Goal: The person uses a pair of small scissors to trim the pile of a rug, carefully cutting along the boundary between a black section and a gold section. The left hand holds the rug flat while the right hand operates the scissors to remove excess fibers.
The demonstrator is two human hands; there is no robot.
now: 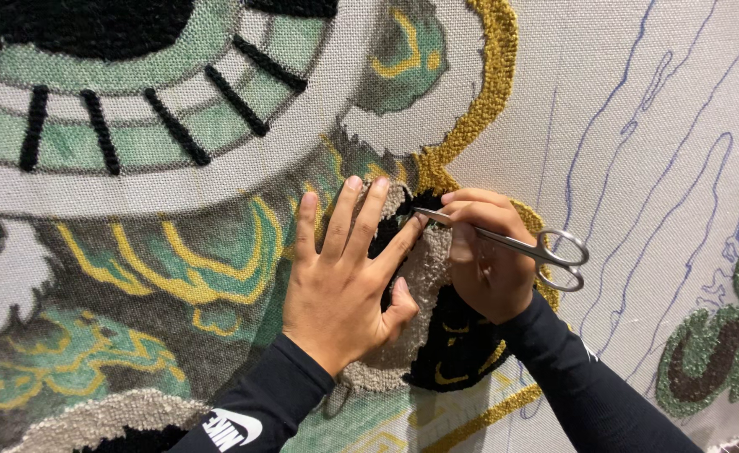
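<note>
My left hand [344,268] lies flat, fingers spread, on the tufted rug [176,252]; my right hand [483,256] pinches small scissors [512,245] just right of it.

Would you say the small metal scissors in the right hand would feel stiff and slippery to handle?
The scissors look like thin polished steel, so probably rigid and light. The smooth shine suggests they may slip, though the right hand pinches them along the blades, not through the loops. The left hand lies flat on the tufted cloth.

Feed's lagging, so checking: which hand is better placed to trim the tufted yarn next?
The right hand, probably: it grips the small scissors, their tips at the grey tufted yarn. The left hand lies flat on the rug canvas, fingers spread.
</note>
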